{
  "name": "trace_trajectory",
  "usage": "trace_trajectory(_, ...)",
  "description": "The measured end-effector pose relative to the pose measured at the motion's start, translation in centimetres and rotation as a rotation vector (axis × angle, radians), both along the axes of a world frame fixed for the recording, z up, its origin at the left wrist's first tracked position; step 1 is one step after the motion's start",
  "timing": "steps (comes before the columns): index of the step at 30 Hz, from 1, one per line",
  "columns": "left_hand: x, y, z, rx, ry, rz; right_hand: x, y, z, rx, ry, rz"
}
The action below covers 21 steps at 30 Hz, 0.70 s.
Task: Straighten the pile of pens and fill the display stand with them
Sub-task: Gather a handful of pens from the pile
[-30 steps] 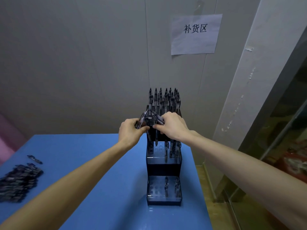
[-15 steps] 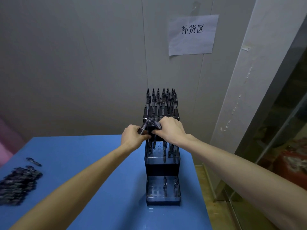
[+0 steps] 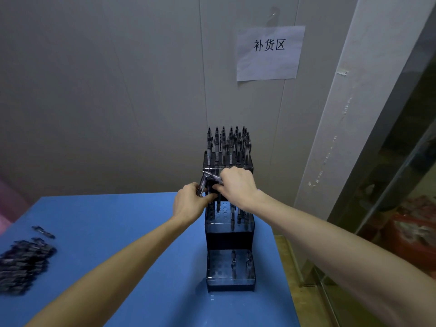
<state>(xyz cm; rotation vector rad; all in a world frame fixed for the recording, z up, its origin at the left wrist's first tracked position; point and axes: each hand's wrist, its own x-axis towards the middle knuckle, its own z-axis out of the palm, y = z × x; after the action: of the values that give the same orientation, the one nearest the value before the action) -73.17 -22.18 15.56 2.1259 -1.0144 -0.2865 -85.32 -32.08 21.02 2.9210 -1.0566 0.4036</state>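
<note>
Fingers of our left hand are curled round a small bunch of pens, and our right hand pinches one pen out of that bunch, its fingers bent over the barrel. Both hands meet just in front of the display stand, level with its middle tier. We see that the stand's top tier is packed with upright pens, the middle tier holds a few more standing in its holes behind our right wrist, and the lowest tier, nearest to us, carries only a couple. Far to the left of the stand, at the edge of the blue table, lies the loose pile of pens, with one stray pen just beyond it. Above the stand and slightly to its right, a paper sign with printed characters hangs on the wall.
</note>
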Motion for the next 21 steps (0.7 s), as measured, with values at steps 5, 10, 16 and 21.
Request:
trace_trajectory(5, 0.3, 1.8, 0.4, -0.155, 0.014, -0.025, 0.3, 0.1, -0.2, 0.064, -0.031, -0.035)
trace_trajectory(10, 1.1, 3.3, 0.7, -0.236, 0.107, -0.056, -0.1, 0.0, 0.0, 0.085, -0.025, -0.006)
trace_trajectory(16, 1.1, 3.7, 1.6, -0.319, 0.269, -0.037, -0.1, 0.0, 0.5, 0.025, 0.026, 0.045)
trace_trajectory(21, 0.7, 3.6, 2.2, -0.403, 0.297, -0.037, 0.2, 0.5, -0.1, 0.062, -0.004, 0.002)
